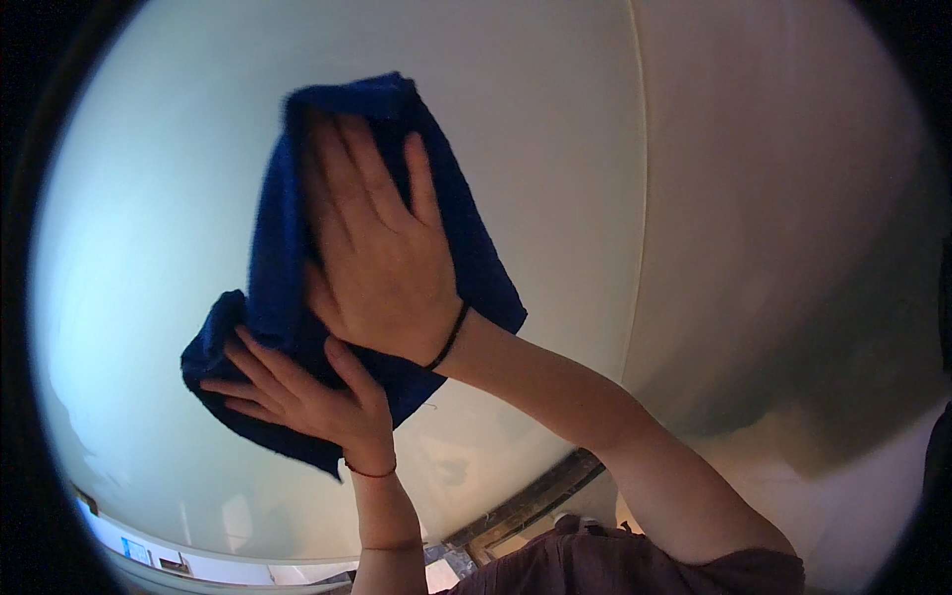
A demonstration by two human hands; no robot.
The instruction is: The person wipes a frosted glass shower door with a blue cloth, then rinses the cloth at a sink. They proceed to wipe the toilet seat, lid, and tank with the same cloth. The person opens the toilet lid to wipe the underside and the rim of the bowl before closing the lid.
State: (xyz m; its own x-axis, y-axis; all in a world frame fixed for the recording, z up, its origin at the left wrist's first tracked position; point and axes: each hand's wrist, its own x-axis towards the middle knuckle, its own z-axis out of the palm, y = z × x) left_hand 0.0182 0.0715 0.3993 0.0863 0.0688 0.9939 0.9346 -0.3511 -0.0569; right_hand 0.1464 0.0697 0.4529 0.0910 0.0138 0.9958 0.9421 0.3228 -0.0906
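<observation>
A dark blue cloth (pixel 483 260) lies spread and partly folded against a pale, smooth wall (pixel 535 149). My right hand (pixel 379 245) presses flat on its upper part, fingers pointing up and their tips close under a fold; a black band circles the wrist. Lower and to the left, my left hand (pixel 305 394) lies on the cloth's lower part with its fingers spread and its thumb near the heel of the right hand. A thin red string is round the left wrist. The palms and the cloth's underside are hidden.
To the right, a thin vertical line (pixel 643 149) runs down where the wall meets another surface (pixel 758 149). Shadow falls on that surface. A dark skirting strip (pixel 528 494) runs along the wall's foot. Small objects and a bright area show at the lower left.
</observation>
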